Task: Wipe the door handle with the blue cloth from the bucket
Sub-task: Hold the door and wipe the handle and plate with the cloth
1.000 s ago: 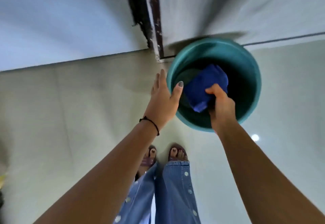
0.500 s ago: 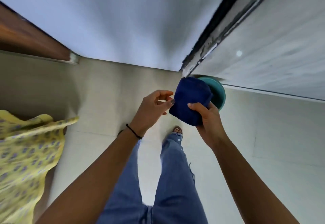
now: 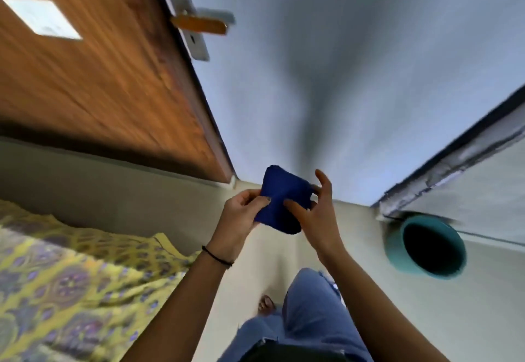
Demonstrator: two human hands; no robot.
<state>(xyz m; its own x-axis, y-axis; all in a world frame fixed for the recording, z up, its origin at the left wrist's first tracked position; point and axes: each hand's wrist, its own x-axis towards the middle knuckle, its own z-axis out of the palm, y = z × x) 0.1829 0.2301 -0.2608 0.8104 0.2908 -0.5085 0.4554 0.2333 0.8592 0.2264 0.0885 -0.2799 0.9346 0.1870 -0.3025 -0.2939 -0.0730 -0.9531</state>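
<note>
Deep blue and slightly fuzzy, the cloth (image 3: 281, 199) is folded into a thick, rounded square pad and held up in mid-air in front of the person, clear of the floor. It is tilted, with its upper corner leaning up and left toward the door and its lower edge sagging down to the right; the fold is nearly square, so no long axis stands out. The left hand (image 3: 241, 216) pinches the cloth's left edge between thumb and curled fingers. The right hand (image 3: 315, 211) holds the right side, thumb pressed on the front face and some fingers behind, while the index finger is lifted free and pointing up. A thin black band circles the left wrist. Up and to the left is a brown wooden door (image 3: 93, 77), and on its edge a metal plate carries the handle (image 3: 201, 24), a lever sticking out to the right, well above the cloth and blurred. At lower right the teal bucket (image 3: 395, 248) stands on the pale floor against the wall, its inside dark. A yellow patterned fabric (image 3: 71, 282) fills the lower left. Blue jeans and one sandalled foot show below the hands.
</note>
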